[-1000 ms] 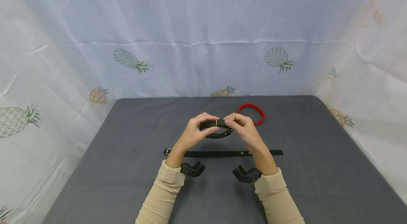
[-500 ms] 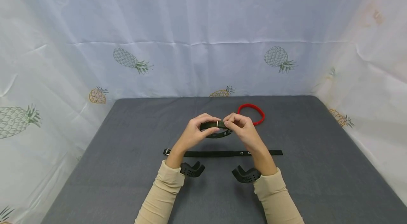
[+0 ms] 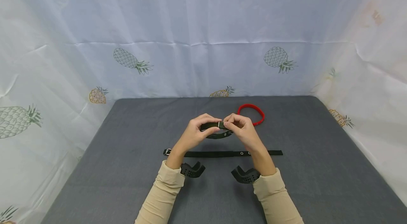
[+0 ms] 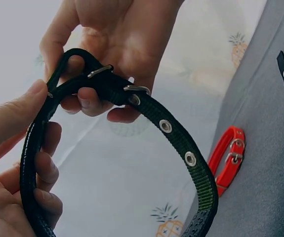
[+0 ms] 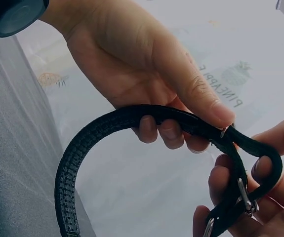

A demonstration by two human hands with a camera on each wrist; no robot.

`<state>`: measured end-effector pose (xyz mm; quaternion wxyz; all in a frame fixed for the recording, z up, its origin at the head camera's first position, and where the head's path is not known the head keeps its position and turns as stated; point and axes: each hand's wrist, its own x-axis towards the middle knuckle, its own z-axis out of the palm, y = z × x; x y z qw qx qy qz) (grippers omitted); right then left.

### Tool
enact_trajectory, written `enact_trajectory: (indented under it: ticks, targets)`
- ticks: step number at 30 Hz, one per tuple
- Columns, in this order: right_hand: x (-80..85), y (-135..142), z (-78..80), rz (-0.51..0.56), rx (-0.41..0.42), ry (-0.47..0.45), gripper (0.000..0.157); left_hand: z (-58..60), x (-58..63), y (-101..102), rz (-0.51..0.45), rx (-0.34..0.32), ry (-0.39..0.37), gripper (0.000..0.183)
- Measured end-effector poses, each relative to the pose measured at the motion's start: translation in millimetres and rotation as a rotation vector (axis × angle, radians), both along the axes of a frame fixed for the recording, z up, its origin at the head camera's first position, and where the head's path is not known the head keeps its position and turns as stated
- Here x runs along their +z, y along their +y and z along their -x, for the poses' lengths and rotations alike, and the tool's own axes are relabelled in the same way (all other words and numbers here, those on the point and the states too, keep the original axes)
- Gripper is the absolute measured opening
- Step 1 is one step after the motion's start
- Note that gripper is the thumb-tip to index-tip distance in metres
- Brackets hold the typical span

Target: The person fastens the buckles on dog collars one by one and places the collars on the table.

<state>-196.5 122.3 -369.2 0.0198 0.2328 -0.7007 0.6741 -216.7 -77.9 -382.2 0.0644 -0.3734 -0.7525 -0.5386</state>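
Raised above the table, a dark green dog collar (image 3: 208, 125) is bent into a loop between both hands. The left hand (image 3: 193, 133) pinches its long band, thumb beside a thin metal keeper (image 5: 224, 131). Opposite it, the right hand (image 3: 245, 131) holds the buckle end. In the left wrist view, the strap end makes a small extra loop (image 4: 75, 52) round a right fingertip, near the metal buckle (image 4: 101, 72). Eyelets (image 4: 166, 126) dot the band. Whether the strap's tip passes through the keeper is hard to tell.
A black collar (image 3: 210, 154) with buckle and eyelets lies stretched flat beneath the forearms. Behind the right hand, a red collar (image 3: 262, 115) rests fastened in a ring on the grey table (image 3: 127, 181). Pineapple-print curtains (image 3: 197, 68) stand behind and at both sides.
The keeper has shifted slightly right, closer to the right fingertips, and the collar's front section sits a little lower. Both hands stay nearly in place, keeping their grip.
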Motion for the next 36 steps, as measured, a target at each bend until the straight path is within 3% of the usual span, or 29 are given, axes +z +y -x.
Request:
enact_trajectory:
  ticks: [7, 13, 18, 22, 28, 36]
  targets:
    - [2.8, 3, 0.1, -0.025, 0.008, -0.062, 0.017, -0.1, 1.1, 0, -0.028, 0.013, -0.005, 0.027]
    - [-0.1, 16, 6.5, -0.023, 0.136, -0.116, 0.011, -0.1, 1.7, -2, -0.060, 0.014, -0.045, 0.028]
    - [-5.0, 25, 12.2, -0.038, 0.272, -0.135, 0.023, -0.1, 2.1, -3, -0.070, 0.014, -0.068, 0.028]
    - [-7.7, 27, 14.3, -0.046, 0.313, -0.143, 0.027, -1.0, 2.6, -2, -0.068, 0.017, -0.091, 0.027]
    - [-8.5, 24, 14.2, -0.042, 0.268, -0.151, 0.025, -1.7, 2.8, -1, -0.053, 0.024, -0.136, 0.026]
    - [-8.5, 15, 12.3, -0.039, 0.162, -0.098, 0.019, -1.2, 2.8, -1, -0.038, 0.004, -0.137, 0.027]
